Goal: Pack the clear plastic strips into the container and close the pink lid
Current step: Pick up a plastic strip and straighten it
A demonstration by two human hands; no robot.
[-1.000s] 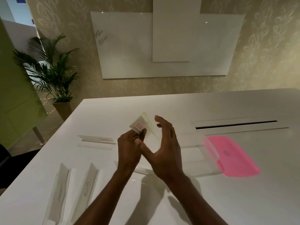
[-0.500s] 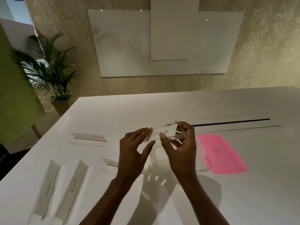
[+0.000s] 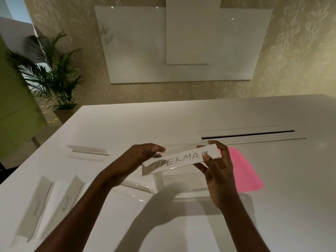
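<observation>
Both hands raised over the worktop [image 3: 181, 117], holding one strip [image 3: 179, 161] between them. The strip is a long, folded clear-plastic sleeve with a white paper insert, hand-lettered "SUPERMAN" in dark marker; glossy edge, sharp crease along the bottom. It is tilted, right end higher.

Left hand [image 3: 140, 157]: fingers closed on the strip's left end, pinching its upper clear flap. Right hand [image 3: 218, 166]: thumb on the front face, fingers behind, clamped on the right end.

Container [image 3: 183, 182]: clear, thin-walled, rectangular, nearly invisible against the white surface, directly under the held strip. Whether anything lies inside cannot be told. Lid [image 3: 241, 170]: flat, bright pink, rounded corners, lying on the worktop just right of the container, partly hidden by the right hand.

Loose strips on the worktop: one far left [image 3: 87, 151] with a small red mark; two side by side near the lower left edge, one [image 3: 35, 208] with faint lettering, the other [image 3: 68, 200] with handwriting not clearly legible. Another [image 3: 138, 186] lies beneath the left wrist, against the container.

Worktop: smooth, white, slightly reflective, with a long dark cable slot [image 3: 249, 134] at the right rear.

Room: cream leaf-pattern wallpaper, white boards [image 3: 181, 44] on the wall, potted palm [image 3: 49, 75] at left.
</observation>
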